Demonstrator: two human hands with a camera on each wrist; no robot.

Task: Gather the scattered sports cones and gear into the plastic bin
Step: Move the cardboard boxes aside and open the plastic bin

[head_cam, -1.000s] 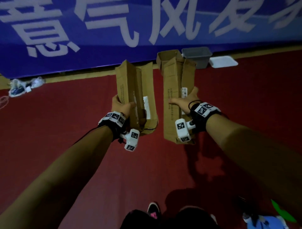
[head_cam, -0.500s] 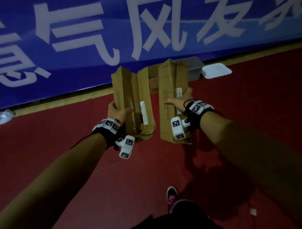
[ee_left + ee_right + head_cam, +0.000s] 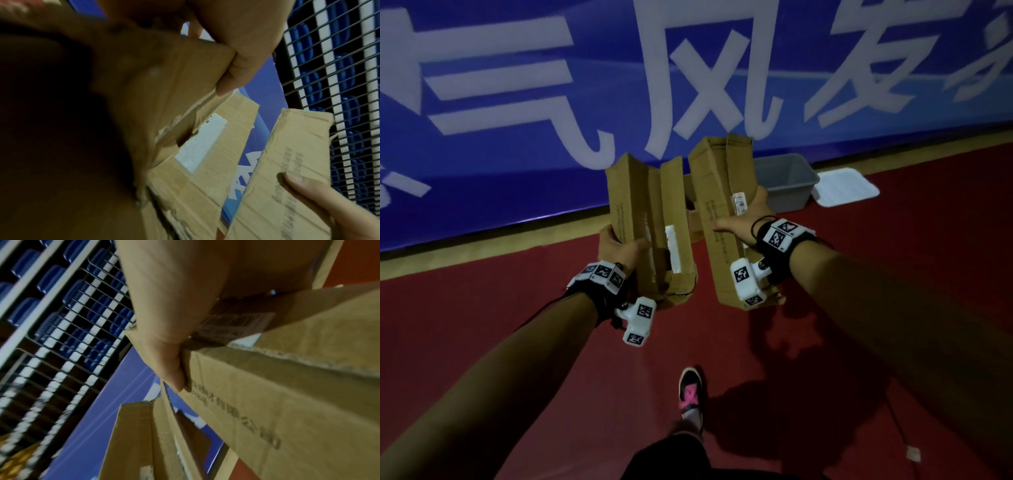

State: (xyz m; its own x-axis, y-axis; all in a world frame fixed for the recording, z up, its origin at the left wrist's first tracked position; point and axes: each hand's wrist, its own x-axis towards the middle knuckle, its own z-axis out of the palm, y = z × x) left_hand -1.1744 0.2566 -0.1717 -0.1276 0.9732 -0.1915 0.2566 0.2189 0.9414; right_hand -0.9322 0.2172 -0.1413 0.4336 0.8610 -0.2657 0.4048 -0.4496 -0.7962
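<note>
I carry two long brown cardboard boxes upright in front of me. My left hand [image 3: 619, 245] grips the left box [image 3: 649, 219] near its lower end; in the left wrist view its thumb [image 3: 236, 71] clamps the box's edge [image 3: 164, 81]. My right hand [image 3: 746, 219] grips the right box [image 3: 722, 212], thumb across the front, fingers wrapped behind; the right wrist view shows the thumb [image 3: 166, 353] on that box [image 3: 267, 402]. A grey plastic bin [image 3: 786, 181] stands on the floor by the wall, just beyond the right box. No cones are in sight.
A white lid [image 3: 844, 186] lies flat right of the bin. A blue banner [image 3: 585, 102] with large white characters runs along the wall. The floor is red [image 3: 482, 325]. One shoe [image 3: 690, 392] steps forward below. A small white scrap [image 3: 912, 454] lies at lower right.
I have walked closer to the wall: the banner, bin and lid loom larger. Both hands keep the same hold on the boxes. A foot has stepped forward.
</note>
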